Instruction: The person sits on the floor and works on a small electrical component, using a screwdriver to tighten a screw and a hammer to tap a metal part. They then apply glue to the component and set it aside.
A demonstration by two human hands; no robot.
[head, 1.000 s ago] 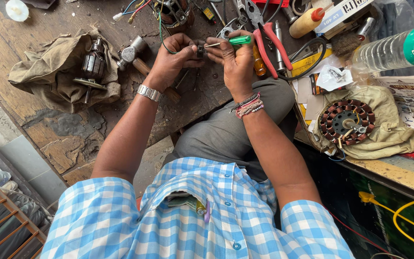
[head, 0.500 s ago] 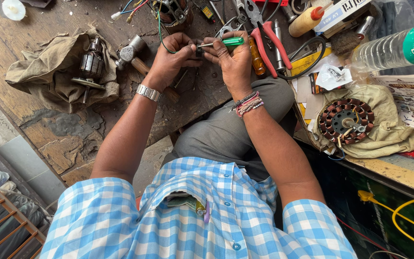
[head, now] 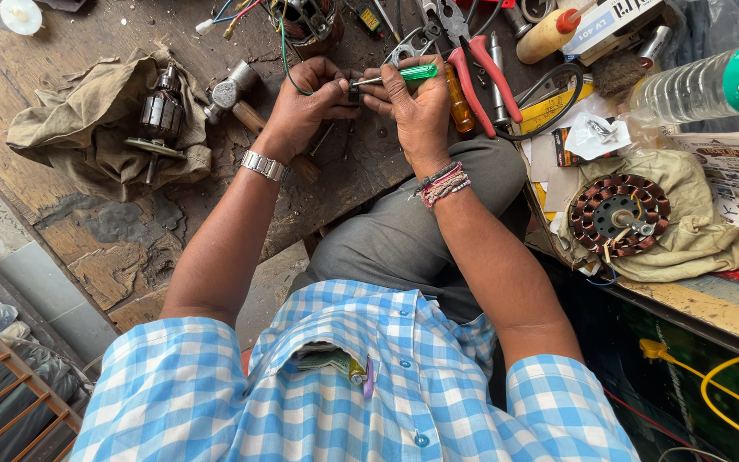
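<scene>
Just a green-handled screwdriver [head: 399, 75], horizontal.

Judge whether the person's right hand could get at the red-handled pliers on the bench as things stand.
Probably yes: the red-handled pliers lie uncovered just beside the right hand. But that hand already holds a green screwdriver, which it would likely have to put down.

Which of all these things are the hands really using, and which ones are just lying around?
In use:
left hand, pinching a small dark part
right hand, gripping the green-handled screwdriver
green wire at the left hand

Lying about:
red-handled pliers
hammer
motor rotor on a cloth
copper-wound stator
plastic bottle
</scene>
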